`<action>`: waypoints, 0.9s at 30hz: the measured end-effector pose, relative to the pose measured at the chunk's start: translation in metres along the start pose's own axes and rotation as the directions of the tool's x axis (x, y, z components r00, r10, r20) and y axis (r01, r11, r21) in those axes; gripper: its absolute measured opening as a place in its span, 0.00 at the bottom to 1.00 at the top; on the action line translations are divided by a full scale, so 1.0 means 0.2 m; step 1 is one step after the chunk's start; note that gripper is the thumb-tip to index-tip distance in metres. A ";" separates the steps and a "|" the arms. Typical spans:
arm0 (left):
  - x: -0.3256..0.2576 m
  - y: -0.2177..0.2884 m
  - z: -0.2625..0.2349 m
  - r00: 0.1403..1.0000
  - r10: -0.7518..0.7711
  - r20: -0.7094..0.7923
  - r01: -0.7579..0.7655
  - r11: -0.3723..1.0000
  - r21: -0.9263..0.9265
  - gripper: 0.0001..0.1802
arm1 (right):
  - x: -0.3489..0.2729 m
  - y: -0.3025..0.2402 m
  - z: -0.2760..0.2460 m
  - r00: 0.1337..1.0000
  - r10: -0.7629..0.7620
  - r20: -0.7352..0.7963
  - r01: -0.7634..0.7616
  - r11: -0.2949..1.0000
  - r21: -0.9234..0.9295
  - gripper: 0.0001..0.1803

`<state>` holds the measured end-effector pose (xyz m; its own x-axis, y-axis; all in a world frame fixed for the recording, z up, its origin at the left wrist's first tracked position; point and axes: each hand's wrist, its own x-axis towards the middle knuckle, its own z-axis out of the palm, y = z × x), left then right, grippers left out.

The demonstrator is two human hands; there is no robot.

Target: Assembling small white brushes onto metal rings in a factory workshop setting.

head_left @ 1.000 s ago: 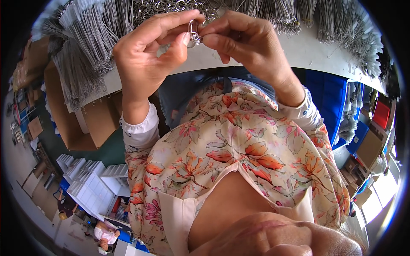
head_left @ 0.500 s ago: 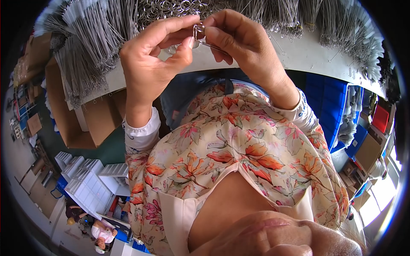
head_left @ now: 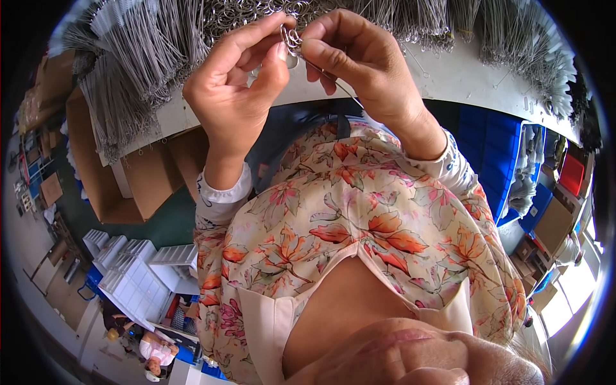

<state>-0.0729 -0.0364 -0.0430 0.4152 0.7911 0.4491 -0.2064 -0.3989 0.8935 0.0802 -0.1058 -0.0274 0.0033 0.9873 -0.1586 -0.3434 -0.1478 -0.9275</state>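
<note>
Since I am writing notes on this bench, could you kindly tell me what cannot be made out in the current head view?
How the wire meets the metal rings: head view, partly hidden by the right hand.
The far side of the ring pile: head view, cut off by the top edge.
What the distant people are doing: head view, too small and blurred.

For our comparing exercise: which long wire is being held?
The wire slanting from the right hand; the other wires lie unheld, mostly bundled on the table.
</note>
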 end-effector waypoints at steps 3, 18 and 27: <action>-0.01 0.00 0.00 1.000 0.004 0.019 -0.004 0.999 0.036 0.16 | 0.00 -0.01 0.05 0.992 -0.077 -0.099 0.085 0.993 0.082 0.08; 0.00 -0.05 0.01 0.982 0.170 0.085 -0.181 0.972 0.150 0.17 | 0.03 -0.06 -0.05 0.969 0.240 0.063 -0.244 0.967 0.071 0.07; 0.28 -0.18 -0.31 0.990 -0.142 -0.003 0.108 0.736 0.668 0.15 | 0.14 0.39 -0.15 0.760 -0.567 0.318 0.409 0.038 -0.912 0.07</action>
<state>-0.0970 0.0519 -0.0505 0.4375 0.8412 0.3177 0.4846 -0.5182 0.7047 0.0820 -0.0910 -0.1146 -0.1012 0.8527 0.5125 0.8444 0.3460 -0.4089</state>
